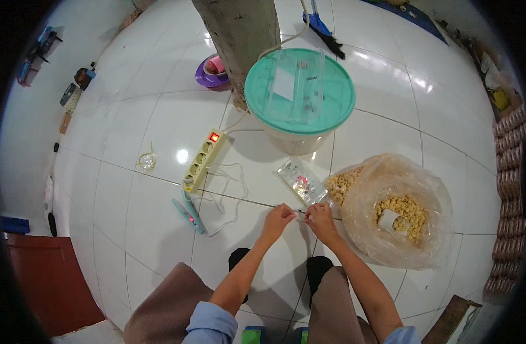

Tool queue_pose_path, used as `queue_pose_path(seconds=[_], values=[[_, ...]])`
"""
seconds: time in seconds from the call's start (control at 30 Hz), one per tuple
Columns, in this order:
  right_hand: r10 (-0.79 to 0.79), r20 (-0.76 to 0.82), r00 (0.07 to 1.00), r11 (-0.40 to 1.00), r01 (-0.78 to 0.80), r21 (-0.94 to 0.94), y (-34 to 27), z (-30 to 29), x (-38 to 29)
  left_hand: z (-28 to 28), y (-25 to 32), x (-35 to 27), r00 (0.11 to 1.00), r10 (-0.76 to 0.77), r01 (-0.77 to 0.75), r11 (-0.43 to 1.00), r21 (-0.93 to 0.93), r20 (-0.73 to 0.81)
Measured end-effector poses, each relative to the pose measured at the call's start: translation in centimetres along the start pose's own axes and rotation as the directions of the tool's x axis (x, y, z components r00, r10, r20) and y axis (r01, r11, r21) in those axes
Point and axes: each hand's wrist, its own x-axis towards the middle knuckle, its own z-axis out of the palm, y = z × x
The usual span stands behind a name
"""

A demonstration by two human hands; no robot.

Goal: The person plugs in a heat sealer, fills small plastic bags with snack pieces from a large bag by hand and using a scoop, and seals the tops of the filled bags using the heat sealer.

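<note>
Both hands meet low over the tiled floor, fingertips pinched together. My left hand (280, 220) and my right hand (320, 220) hold a thin piece of clear plastic (300, 216) stretched between them; it looks like a small bag, but most of it is hidden or too see-through to tell. Just beyond my right hand lies a stack of flat clear plastic bags (300, 179) with red print. To the right, a large open plastic sack (357, 215) holds ring-shaped snacks (404, 206), with a white cup (388, 220) lying among them.
A cream power strip (198, 165) with a lit red switch lies left of centre. Beside it is a turquoise hand-held sealer (189, 214) with a red light and a white cord (242, 185). A tub with a green lid (258, 94) stands ahead by a post (245, 38). Packed snacks (510, 206) line the right wall.
</note>
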Motion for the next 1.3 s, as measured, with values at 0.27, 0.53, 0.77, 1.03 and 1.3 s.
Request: queue_pose_path(seconds=[0.27, 0.53, 0.77, 1.03, 1.3], values=[[0.197, -0.082, 0.977, 0.860, -0.132, 0.493, -4.4, -12.2, 1.4, -10.6, 11.3, 0.6, 0.990, 0.066, -0.121, 0.862, -0.492, -0.128], [-0.099, -0.261, 0.960, 0.877, 0.209, 0.434, -14.4, -25.0, 0.0, -21.3, 23.5, -3.5, 0.819, 0.539, -0.555, 0.831, -0.032, -0.197], [-0.165, -0.530, 0.832, 0.919, 0.325, 0.224, -17.4, -26.4, -4.9, -21.7, 25.6, -6.9, 0.707, 0.675, -0.686, 0.727, 0.030, -0.214], [-0.064, -0.592, 0.803, 0.882, 0.323, 0.343, -17.5, -26.5, -7.7, -19.3, 27.5, -9.8, 0.804, 0.571, -0.594, 0.766, -0.245, -0.167], [-0.154, -0.720, 0.677, 0.942, 0.321, 0.101, -18.6, -27.6, -8.0, -20.1, 27.5, -10.0, 0.871, 0.419, -0.482, 0.832, -0.275, -0.256]])
